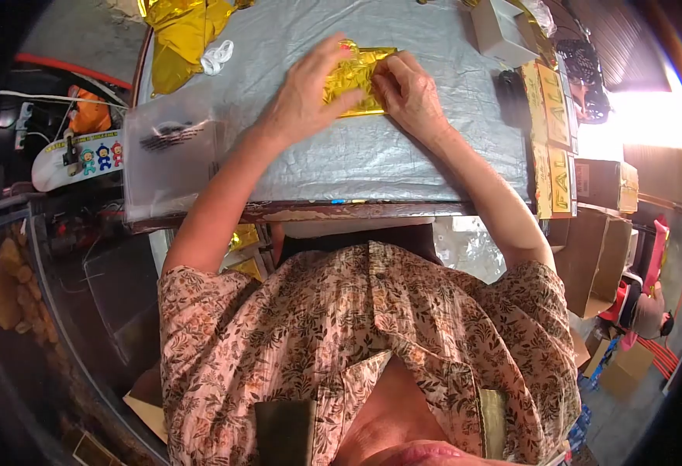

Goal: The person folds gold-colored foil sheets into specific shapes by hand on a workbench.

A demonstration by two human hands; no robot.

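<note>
A folded piece of shiny gold foil (pixel 350 79) lies on the grey cloth-covered table, between my two hands. My left hand (pixel 304 95) is spread over its left side, fingers stretched out and thumb reaching across the foil. At the right edge, my right hand (pixel 409 92) has its fingers bent together and pinches the foil there. The fingertips partly hide that edge.
Gold foil (pixel 186 39) and a crumpled white piece (pixel 217 57) lie at the far left. A clear plastic sheet (pixel 166 167) covers the near left corner. A white box (pixel 502 33) and boxes lettered FALL (pixel 552 179) line the right edge. Cardboard boxes (pixel 601 256) stand beyond.
</note>
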